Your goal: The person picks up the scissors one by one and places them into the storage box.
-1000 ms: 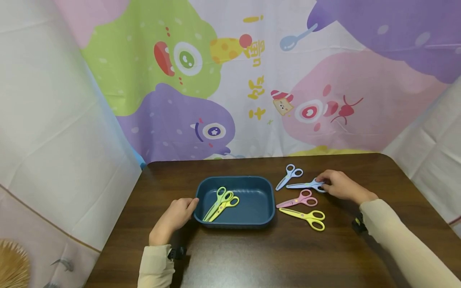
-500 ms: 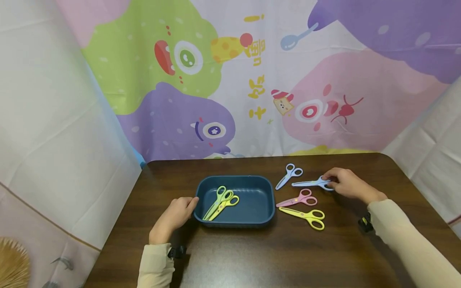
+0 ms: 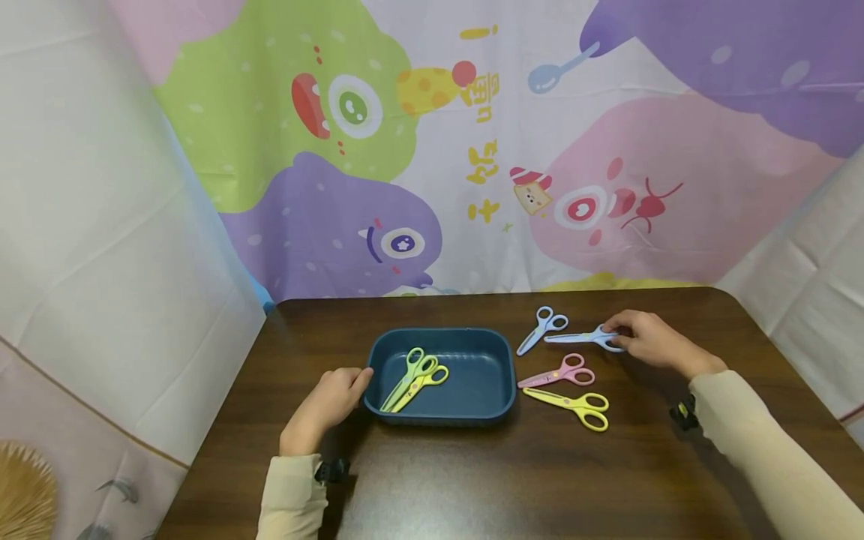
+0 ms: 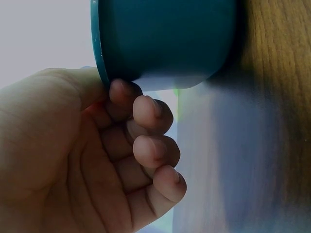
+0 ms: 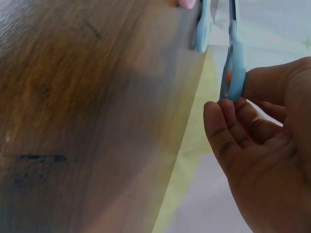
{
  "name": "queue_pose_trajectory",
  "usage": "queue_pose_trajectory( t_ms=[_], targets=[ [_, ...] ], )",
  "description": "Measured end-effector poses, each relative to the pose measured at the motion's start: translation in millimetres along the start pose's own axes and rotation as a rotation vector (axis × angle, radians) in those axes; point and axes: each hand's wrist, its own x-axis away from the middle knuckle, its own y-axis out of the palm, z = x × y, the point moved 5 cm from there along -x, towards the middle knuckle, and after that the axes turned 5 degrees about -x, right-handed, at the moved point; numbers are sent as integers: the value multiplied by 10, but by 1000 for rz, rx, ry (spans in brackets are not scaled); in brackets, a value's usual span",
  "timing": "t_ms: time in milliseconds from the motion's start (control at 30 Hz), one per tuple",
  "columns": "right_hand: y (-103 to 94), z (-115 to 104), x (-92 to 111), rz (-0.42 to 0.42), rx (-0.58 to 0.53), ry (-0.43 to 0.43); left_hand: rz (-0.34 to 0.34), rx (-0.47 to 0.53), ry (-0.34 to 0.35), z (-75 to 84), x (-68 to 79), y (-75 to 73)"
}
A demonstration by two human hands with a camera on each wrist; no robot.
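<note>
My right hand (image 3: 651, 341) pinches the handle loops of a pair of light blue scissors (image 3: 574, 338), whose closed blades point left. In the right wrist view those blue scissors (image 5: 235, 68) sit between thumb and fingertips, off the table. At the left end of a dark blue tray (image 3: 472, 411), my left hand (image 3: 331, 405) pinches the rim between thumb and curled fingers; the left wrist view shows the tray's wall (image 4: 165, 39) beside the fingertips. Inside the tray, green scissors (image 3: 409, 381) and yellow-green scissors (image 3: 421, 388) lie against each other on the left side.
Right of the tray, a second pair of blue scissors (image 3: 543, 328), pink scissors (image 3: 560, 372) and yellow scissors (image 3: 574, 405) lie on the brown table (image 3: 472, 480). A cartoon-printed curtain (image 3: 486, 255) hangs behind the table's far edge.
My right hand has shifted right and slightly away from me, bringing the held blue scissors along and up. My left hand stays on the tray rim.
</note>
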Motion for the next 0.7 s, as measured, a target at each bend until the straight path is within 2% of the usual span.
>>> queue_pose_trajectory(
  t_ms=[400,700],
  targets=[
    [-16,-110,-75,9,-10,-34,-2,-5,3,13,5,1],
    [-49,-231,-160,0,-45,-5,-10,-13,5,16,4,1]
  ],
)
